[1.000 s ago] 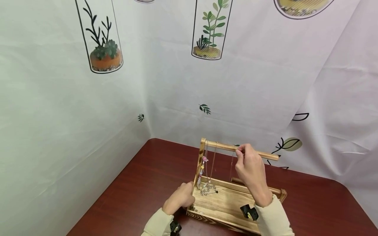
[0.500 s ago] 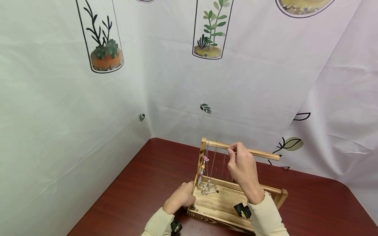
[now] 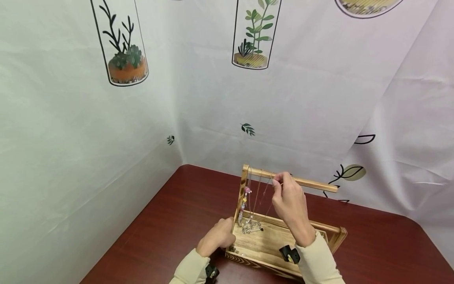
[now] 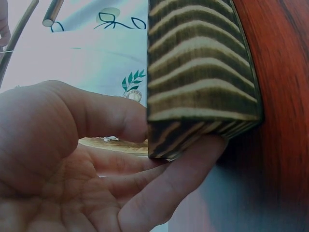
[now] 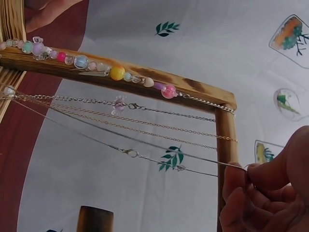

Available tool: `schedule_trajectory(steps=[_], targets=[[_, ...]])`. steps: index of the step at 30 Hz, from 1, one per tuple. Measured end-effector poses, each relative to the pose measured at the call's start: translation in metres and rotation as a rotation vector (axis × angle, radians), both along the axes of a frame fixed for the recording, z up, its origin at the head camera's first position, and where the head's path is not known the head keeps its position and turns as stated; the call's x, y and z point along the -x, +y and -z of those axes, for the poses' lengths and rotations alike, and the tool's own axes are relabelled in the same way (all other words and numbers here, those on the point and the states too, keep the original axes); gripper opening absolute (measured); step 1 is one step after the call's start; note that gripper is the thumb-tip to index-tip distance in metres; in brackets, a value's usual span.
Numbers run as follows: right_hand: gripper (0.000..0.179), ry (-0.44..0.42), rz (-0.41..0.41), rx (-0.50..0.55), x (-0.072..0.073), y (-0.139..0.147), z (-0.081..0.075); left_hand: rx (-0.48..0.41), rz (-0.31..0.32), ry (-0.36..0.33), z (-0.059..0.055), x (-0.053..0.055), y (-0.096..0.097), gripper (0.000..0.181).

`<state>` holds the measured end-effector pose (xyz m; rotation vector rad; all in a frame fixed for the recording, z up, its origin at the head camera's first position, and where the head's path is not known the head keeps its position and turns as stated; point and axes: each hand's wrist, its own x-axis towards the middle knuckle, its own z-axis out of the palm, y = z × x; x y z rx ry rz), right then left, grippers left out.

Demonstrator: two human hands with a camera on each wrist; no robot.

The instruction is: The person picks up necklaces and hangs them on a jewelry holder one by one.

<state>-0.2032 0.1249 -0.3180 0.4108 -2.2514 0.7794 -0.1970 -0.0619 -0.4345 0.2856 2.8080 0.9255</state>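
- Right hand: grip pinches a thin silver chain between thumb and fingers, right by the wooden bar.
- Left hand: grip clasps one end of the wooden stand; good brace.
- Technique: ease the chain along slackly, apart from the gold chain, lest strands snag.
- Avoid tugging; the bar's far end looks unsupported.

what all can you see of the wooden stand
The stand is pale wood with dark stripes. A shallow tray sits on the red table, an upright post stands at its left end, and a bar runs sideways from the post's top to a free end. The left hand grips its left end. Chains and a beaded strand hang near the post; small jewelry lies in the tray. The right hand pinches a thin chain by the bar; contact is unclear.
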Motion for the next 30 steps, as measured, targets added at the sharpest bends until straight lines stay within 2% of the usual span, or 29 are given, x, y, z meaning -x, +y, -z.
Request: schedule_trajectory(steps=[14,25,30], targets=[[0.004,-0.015,0.001,0.043,-0.004,0.002,0.017,-0.008,0.004,-0.018,0.0,0.002,0.0,0.044],[0.003,-0.101,0.03,0.084,-0.014,0.008,0.031,-0.001,0.0,-0.005,0.0,0.0,0.0,0.037],[0.003,-0.148,-0.002,0.128,-0.025,0.012,0.041,-0.003,-0.001,-0.002,0.0,0.0,0.0,0.038]])
